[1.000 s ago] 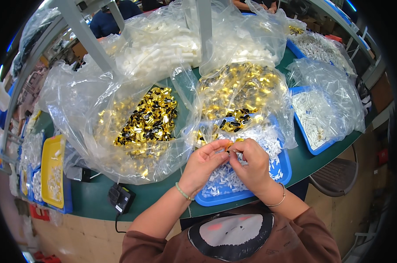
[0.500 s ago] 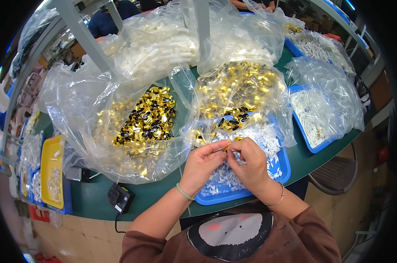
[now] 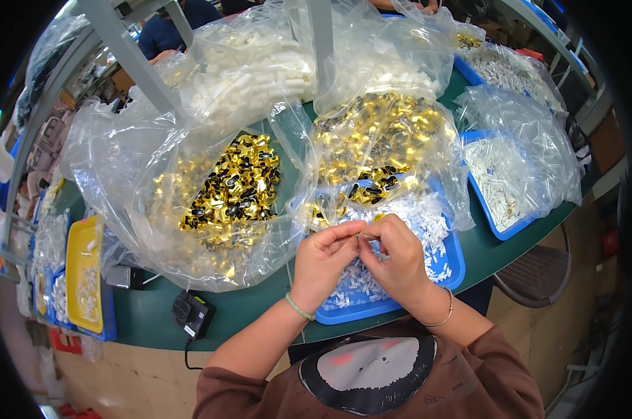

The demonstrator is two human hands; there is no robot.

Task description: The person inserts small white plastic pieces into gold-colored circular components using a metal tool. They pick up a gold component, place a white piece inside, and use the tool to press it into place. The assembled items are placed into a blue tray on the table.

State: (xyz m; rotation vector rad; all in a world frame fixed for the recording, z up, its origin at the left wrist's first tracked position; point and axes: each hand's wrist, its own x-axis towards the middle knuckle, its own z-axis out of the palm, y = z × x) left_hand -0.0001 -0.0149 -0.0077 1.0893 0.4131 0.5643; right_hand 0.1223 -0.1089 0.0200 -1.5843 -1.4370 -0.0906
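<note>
My left hand and my right hand meet fingertip to fingertip above a blue tray. Both are pinched closed around something small; the fingers hide most of it, so I cannot make out its kind. Small white plastic pieces lie scattered in the tray under my hands. Just beyond, a clear bag of gold and black small parts spills over the tray's far side. To the left lies another open clear bag, with shiny gold and black parts showing in its mouth.
Behind stand large clear bags of white cylindrical pieces. At right is a blue tray of white strips partly under plastic. A yellow tray and a small black device with a cable are at left. Grey posts rise at the back.
The small gold-coloured piece visible between my fingertips half a second ago is now mostly hidden. My hands stay nearly in place, with slight finger movement.
</note>
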